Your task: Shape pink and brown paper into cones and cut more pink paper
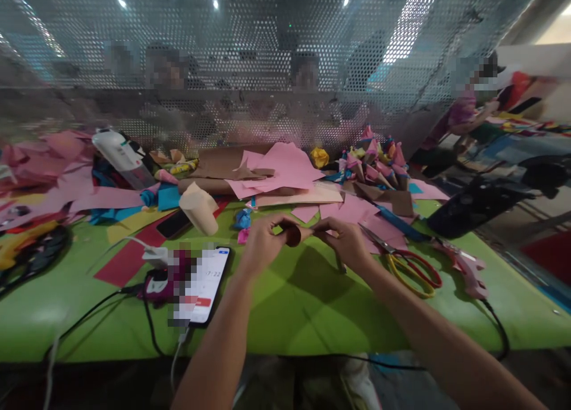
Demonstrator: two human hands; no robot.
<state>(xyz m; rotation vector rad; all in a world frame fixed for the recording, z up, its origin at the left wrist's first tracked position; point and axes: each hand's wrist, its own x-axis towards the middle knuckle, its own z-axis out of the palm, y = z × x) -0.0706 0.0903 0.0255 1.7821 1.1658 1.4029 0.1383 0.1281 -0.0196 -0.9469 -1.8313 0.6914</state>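
A small rolled brown paper cone (293, 236) is between my hands above the green table, its round opening facing me. My left hand (264, 246) curls around it, thumb and fingers pinching its side. At the cone's narrow right end, the fingers of my right hand (341, 238) are pinched together. Just left of my left hand lies a crumpled blue paper piece (243, 218) with a bit of pink below it. Scissors (414, 272) with red and yellow handles rest right of my right hand.
A pink glue gun (468, 273) with a cord lies right. A lit phone (206, 288) and a charger (158, 285) sit left, near a beige paper roll (199, 209). Pink sheets (285, 166) and several small paper cones (379, 163) line the back before a perforated metal screen (267, 53).
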